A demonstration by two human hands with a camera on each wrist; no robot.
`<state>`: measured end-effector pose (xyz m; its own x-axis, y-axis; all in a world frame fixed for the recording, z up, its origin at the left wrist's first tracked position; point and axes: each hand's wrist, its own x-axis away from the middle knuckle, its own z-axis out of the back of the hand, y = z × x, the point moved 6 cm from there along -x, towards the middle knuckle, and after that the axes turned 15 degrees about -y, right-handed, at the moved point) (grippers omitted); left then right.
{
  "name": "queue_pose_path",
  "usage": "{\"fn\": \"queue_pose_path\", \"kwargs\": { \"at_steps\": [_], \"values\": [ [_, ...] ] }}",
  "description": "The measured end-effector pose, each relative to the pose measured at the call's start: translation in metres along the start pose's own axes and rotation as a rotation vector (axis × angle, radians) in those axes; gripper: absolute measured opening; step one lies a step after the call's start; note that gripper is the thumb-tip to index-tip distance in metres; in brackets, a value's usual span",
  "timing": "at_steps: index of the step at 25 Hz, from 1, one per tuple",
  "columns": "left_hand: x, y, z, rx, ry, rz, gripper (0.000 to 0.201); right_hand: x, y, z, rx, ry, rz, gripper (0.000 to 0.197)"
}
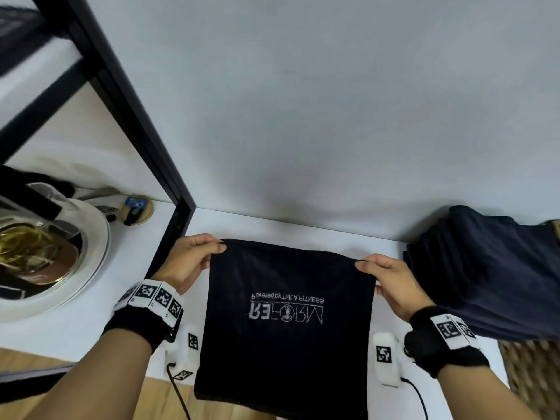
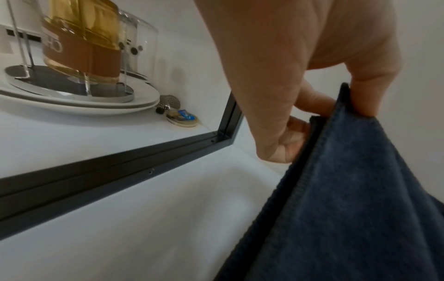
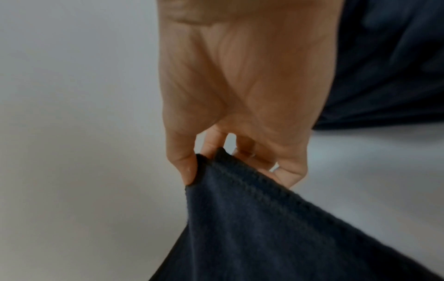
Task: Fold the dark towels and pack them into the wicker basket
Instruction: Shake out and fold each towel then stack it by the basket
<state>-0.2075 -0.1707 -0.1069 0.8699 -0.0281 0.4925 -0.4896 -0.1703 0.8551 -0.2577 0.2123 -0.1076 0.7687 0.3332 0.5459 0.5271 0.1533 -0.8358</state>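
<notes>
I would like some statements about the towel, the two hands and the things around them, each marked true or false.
1. The left hand and the right hand each pinch one top corner of the dark towel. True.
2. The towel's printed logo reads upright in the head view. False: it appears upside down.
3. A pile of dark towels lies to the person's right. True.
4. The held towel lies already inside the wicker basket. False: it hangs from both hands over the white table; the basket stands at the lower right.
5. The right hand wears a ring. True.
6. The glass dome stands on bare table. False: it stands on a white plate.
</notes>
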Motion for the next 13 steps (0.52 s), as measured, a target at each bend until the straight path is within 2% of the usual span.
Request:
{"fn": "queue_pose_path", "kwargs": {
  "at_steps": [3,6,11,13],
  "values": [
    [0.036,0.036,0.005,0.036,0.082,-0.141,0.008,0.039,-0.035,0.007,-0.010,0.063,0.117,0.011],
    [0.078,0.078,0.000,0.013,0.116,-0.289,0.013,0.081,-0.071,0.005,0.084,0.058,0.206,0.018],
    [0.147,0.142,-0.016,-0.111,0.137,-0.504,0.024,0.146,-0.130,-0.001,0.241,0.084,0.321,0.007],
    [0.175,0.163,-0.019,-0.186,0.187,-0.587,0.019,0.172,-0.151,-0.005,0.258,0.111,0.401,0.008]
  ]
}}
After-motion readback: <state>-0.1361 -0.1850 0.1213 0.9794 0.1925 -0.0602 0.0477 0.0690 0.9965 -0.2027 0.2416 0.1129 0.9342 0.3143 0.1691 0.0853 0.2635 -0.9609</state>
